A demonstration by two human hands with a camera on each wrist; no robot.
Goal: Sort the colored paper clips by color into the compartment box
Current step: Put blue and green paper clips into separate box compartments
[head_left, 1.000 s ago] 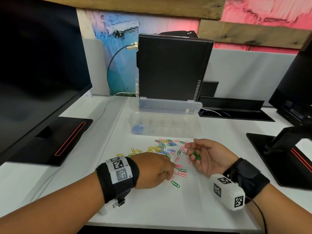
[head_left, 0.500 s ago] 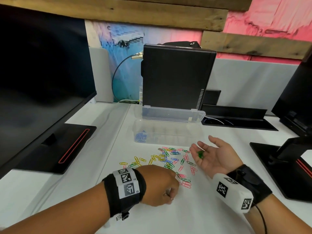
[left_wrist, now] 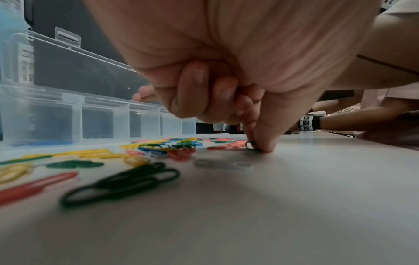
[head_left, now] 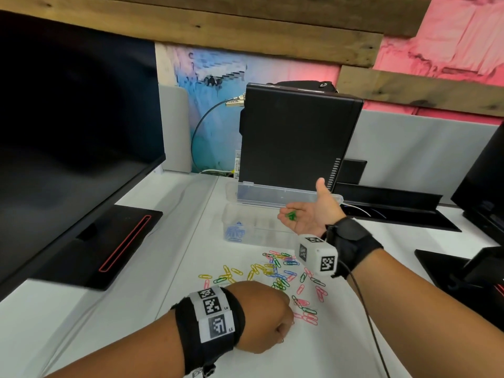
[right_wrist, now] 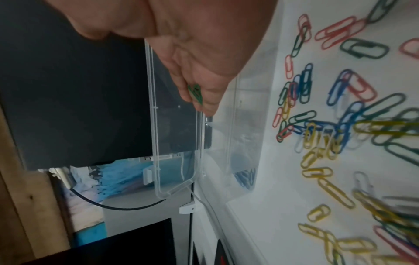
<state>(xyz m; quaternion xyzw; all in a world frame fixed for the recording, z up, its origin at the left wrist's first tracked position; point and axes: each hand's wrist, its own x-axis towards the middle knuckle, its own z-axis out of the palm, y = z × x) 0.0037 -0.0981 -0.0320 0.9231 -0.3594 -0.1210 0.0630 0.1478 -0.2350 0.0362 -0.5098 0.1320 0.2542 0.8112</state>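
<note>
Right now your right hand [head_left: 309,214] is the one nearer the clear plastic compartment box [head_left: 246,237]: it hovers palm-up over the box's right half, fingers spread and relaxed, with a few small green paper clips [head_left: 291,215] lying loose in the cupped palm — nothing pinches them. To drop them, judge that the palm must tip leftward and down toward an unfilled cell; the far-left cell already holds the blue paper clips [head_left: 234,233], so green belongs elsewhere. Your left hand [head_left: 266,315] sits low at the near edge of the scattered pile of coloured clips [head_left: 275,271] on the white tabletop [head_left: 327,350]; in the wrist view, thumb and forefinger are pressed together on one dark wire clip [left_wrist: 250,144] flat on the surface, its loop end poking out to the left of the fingertips, the other fingers curled into the palm. These clips are thin, smooth-coated wire, light and slippery on the matte top, so they will likely slide before they lift — the box walls are glossy, translucent and thin.
</note>
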